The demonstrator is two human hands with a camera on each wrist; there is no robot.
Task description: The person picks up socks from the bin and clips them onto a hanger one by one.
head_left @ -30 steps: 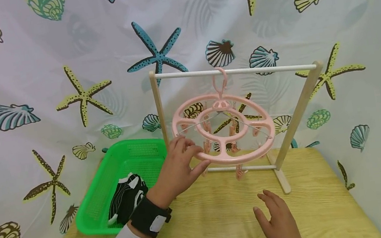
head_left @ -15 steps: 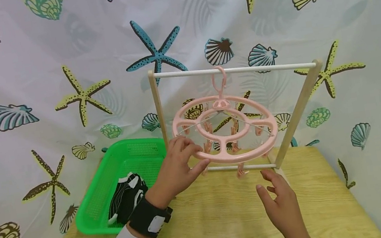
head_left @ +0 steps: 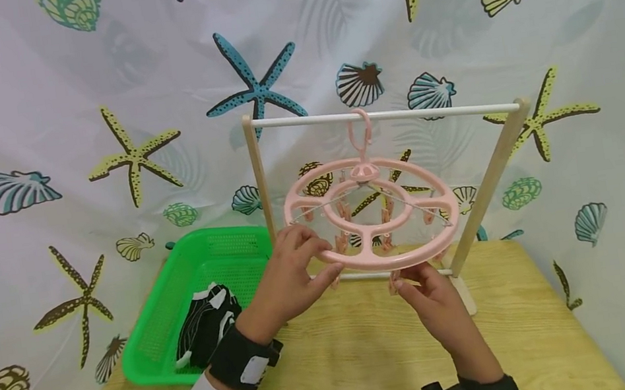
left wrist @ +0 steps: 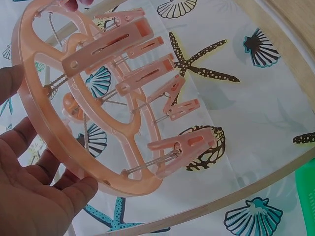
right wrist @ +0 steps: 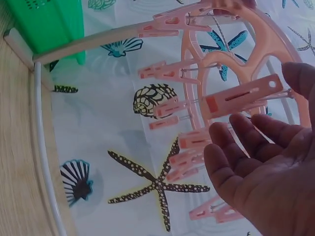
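Observation:
A pink round clip hanger hangs by its hook from a white rod. My left hand grips its front left rim, thumb on one side and fingers on the other, as the left wrist view shows. Several pink clothespins dangle below the ring. Close to the front clothespin is my right hand, its fingers extended under the rim. In the right wrist view this clothespin lies between the thumb and the loosely bent fingers; firm contact cannot be made out.
A green basket stands at the left with black-and-white cloth items inside. The hanger's rod rests on wooden posts standing on the wooden table. A shell-patterned curtain closes off the back.
My right hand has moved up and forward from above the table to the front clothespin. My left hand keeps its grip on the rim, and the ring has swung slightly right.

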